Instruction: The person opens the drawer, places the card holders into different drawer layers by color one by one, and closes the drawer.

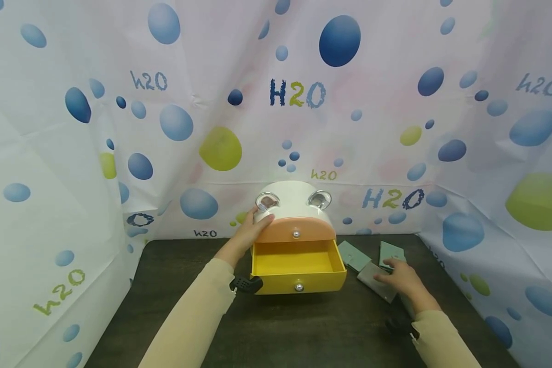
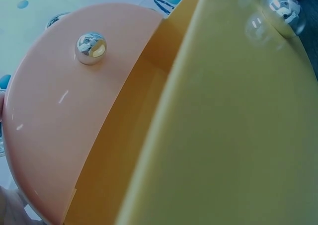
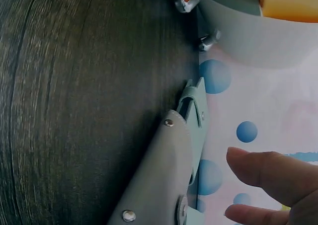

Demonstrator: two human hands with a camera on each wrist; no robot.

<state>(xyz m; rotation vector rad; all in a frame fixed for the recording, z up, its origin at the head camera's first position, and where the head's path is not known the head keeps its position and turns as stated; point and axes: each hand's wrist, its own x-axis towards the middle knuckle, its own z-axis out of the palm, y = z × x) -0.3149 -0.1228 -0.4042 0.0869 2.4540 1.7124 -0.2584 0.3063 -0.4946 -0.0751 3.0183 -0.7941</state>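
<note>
A small white drawer cabinet (image 1: 290, 197) stands at the back of the table. Its peach upper drawer (image 1: 280, 230) is closed, while the yellow lower drawer (image 1: 299, 283) is pulled out with nothing in it. My left hand (image 1: 246, 235) rests on the cabinet's upper left side, its thumb along the top front edge. To the right lie a grey snap-button wallet (image 1: 377, 282) and two pale green wallets, one nearer the cabinet (image 1: 353, 255) and one farther right (image 1: 391, 251). Over them hovers my right hand (image 1: 405, 278), thumb and finger apart, holding nothing.
Two shiny rings stick up like ears from the cabinet top, left (image 1: 267, 201) and right (image 1: 319, 199). A patterned curtain (image 1: 239, 102) encloses the dark wooden table (image 1: 294, 332) at the back and sides. Part of another pale item (image 1: 407, 305) shows under the right hand.
</note>
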